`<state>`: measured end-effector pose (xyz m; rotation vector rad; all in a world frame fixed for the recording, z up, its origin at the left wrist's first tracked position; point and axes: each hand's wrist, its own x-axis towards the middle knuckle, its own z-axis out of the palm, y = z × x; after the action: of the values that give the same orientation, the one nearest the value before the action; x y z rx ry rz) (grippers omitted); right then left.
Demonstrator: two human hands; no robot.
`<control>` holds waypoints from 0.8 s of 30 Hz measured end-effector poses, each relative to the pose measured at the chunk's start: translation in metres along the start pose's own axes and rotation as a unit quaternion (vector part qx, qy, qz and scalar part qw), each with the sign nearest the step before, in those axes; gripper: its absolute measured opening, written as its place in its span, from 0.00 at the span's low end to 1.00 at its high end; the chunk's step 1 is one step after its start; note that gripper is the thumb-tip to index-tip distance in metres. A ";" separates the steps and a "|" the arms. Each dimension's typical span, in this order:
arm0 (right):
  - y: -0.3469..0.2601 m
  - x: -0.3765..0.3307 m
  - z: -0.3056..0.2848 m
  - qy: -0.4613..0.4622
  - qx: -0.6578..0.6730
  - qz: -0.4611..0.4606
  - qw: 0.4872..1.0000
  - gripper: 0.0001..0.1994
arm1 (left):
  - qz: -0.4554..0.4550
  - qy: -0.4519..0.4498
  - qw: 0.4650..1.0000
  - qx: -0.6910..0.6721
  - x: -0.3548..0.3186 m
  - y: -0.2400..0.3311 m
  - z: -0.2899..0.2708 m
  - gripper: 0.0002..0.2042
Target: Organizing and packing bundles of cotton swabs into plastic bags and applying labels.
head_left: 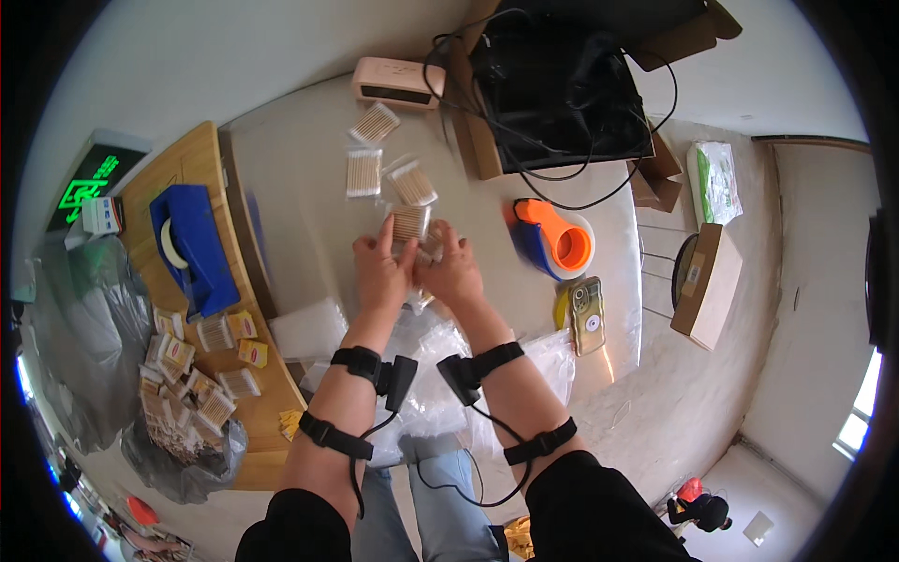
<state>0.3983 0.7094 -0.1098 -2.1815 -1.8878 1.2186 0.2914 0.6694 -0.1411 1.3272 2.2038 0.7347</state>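
Observation:
My left hand (379, 273) pinches a small transparent pack of cotton swabs (410, 223) at the middle of the table, its index finger along the left edge and thumb below. Close beside it, my right hand (453, 274) has its fingers closed round another swab pack (433, 244), mostly hidden by the fingers. Farther off lie three more packs: one flat swab pack (363, 173), a tilted swab pack (412, 183) and a far swab pack (375, 123). Crumpled transparent plastic bags (426, 351) spread under my forearms at the near edge.
On the right are an orange and blue tape dispenser (566, 244) and a phone (588, 317). A pink box-shaped device (398, 82) and an open carton with black cables (562, 94) stand at the back. Left, a wooden board holds a blue tape dispenser (194, 248) and piled swab packs (192, 384).

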 end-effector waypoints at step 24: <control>0.002 -0.062 0.017 0.046 0.416 -0.189 0.888 0.28 | -0.041 -0.040 0.969 -0.240 -0.033 0.030 -0.061 0.21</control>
<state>0.3926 0.6488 -0.0896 -1.3197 -1.2805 1.4287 0.2869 0.6388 -0.0725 0.9948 1.8443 1.0778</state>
